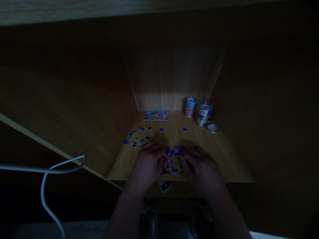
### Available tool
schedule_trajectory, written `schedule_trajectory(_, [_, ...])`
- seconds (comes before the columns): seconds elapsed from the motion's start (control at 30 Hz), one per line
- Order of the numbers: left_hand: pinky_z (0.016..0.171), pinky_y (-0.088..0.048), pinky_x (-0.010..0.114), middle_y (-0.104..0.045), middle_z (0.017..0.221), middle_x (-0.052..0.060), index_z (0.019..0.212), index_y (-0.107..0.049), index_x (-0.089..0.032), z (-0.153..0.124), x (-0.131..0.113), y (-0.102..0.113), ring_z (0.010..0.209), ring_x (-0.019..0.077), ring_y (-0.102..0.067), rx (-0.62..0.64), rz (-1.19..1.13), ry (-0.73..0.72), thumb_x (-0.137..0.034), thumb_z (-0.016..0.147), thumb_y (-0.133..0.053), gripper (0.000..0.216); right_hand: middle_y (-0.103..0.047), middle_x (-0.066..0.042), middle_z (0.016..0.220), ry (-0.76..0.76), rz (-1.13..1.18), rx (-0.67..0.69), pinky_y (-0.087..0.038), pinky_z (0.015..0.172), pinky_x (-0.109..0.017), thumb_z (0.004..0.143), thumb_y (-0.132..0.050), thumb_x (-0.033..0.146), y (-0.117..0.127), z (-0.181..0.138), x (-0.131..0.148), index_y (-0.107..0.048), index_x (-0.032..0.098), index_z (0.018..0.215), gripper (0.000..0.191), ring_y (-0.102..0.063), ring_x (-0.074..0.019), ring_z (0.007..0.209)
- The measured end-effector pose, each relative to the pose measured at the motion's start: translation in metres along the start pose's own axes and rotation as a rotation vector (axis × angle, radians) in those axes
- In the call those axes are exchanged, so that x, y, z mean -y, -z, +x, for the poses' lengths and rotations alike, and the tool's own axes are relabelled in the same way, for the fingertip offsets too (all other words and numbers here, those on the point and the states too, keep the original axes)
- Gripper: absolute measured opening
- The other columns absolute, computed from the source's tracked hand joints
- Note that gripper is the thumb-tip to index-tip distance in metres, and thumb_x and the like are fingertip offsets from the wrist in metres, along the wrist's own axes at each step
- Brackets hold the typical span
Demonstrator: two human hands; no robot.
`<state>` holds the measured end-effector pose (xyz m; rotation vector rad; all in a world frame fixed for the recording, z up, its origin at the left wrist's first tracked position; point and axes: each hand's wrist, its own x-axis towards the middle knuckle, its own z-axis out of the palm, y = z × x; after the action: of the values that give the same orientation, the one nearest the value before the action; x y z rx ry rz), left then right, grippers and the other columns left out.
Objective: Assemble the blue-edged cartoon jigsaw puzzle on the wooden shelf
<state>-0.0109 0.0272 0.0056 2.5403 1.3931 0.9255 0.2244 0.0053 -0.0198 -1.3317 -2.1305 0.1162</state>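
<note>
A partly joined jigsaw puzzle (172, 161) with pink, yellow and blue cartoon figures lies on the wooden shelf, between my hands. My left hand (149, 159) is curled at its left edge, thumb and fingers against the pieces. At the right edge my right hand (201, 164) is closed, its thumb and fingertips pinching the puzzle's border. Whether a loose piece is under the right fingers is hard to see in the dim light. Beyond the hands lie a single loose puzzle piece (184, 129) and another blue piece (161, 129).
Several loose pieces (136, 138) are scattered at the left. A picture card (156, 115) lies at the back. Two cartoon-printed cans (190, 108) (204, 114) stand at the back right, near a round lid (212, 128). Wooden panels enclose the shelf; a white cable (45, 186) hangs left.
</note>
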Motion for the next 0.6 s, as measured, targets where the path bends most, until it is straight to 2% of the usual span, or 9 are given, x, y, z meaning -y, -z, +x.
schedule_trajectory(0.13, [0.089,-0.056,0.043,-0.078,0.09,0.003,0.091,-0.077,-0.025,-0.001,0.0,0.0,0.094,0.0261,-0.07,-0.022,-0.015,0.0,0.004,0.091,-0.059,0.034,-0.08,-0.005,0.101,-0.024,-0.003,-0.003,-0.053,0.094,-0.044,0.111,-0.058,0.03,0.002,0.0,0.003,-0.074,0.026,0.097,0.021,-0.071,-0.0252,0.096])
schedule_trajectory(0.3, [0.094,-0.056,0.048,-0.08,0.1,0.006,0.099,-0.075,-0.023,-0.014,0.002,0.013,0.1,0.0294,-0.072,-0.258,0.116,0.151,-0.002,0.093,-0.056,0.03,-0.079,-0.005,0.101,-0.028,0.0,-0.023,-0.053,0.097,-0.043,0.112,-0.057,0.03,0.002,0.0,0.004,-0.073,0.025,0.095,0.024,-0.07,-0.0253,0.098])
schedule_trajectory(0.37, [0.094,-0.057,0.048,-0.08,0.101,0.007,0.1,-0.076,-0.023,-0.024,0.003,0.02,0.101,0.0301,-0.072,-0.302,0.156,0.174,-0.004,0.092,-0.056,0.028,-0.079,-0.006,0.1,-0.035,-0.016,-0.037,-0.053,0.096,-0.043,0.111,-0.059,0.03,0.001,0.0,0.003,-0.073,0.025,0.095,0.022,-0.069,-0.0258,0.099])
schedule_trajectory(0.47, [0.088,-0.058,0.044,-0.08,0.097,0.005,0.098,-0.076,-0.024,-0.04,0.006,0.022,0.097,0.0283,-0.074,-0.319,0.181,0.159,-0.005,0.093,-0.055,0.029,-0.078,-0.007,0.101,-0.035,-0.015,-0.074,-0.052,0.098,-0.044,0.111,-0.06,0.029,0.0,0.0,0.003,-0.074,0.024,0.095,0.021,-0.068,-0.0271,0.102])
schedule_trajectory(0.6, [0.083,-0.057,0.043,-0.078,0.09,0.005,0.097,-0.074,-0.023,-0.055,0.008,0.011,0.089,0.0277,-0.072,-0.402,0.238,0.11,-0.008,0.095,-0.056,0.023,-0.077,-0.007,0.101,-0.055,0.038,-0.17,-0.052,0.095,-0.043,0.111,-0.059,0.028,-0.001,-0.001,0.003,-0.073,0.023,0.095,0.021,-0.068,-0.0267,0.1])
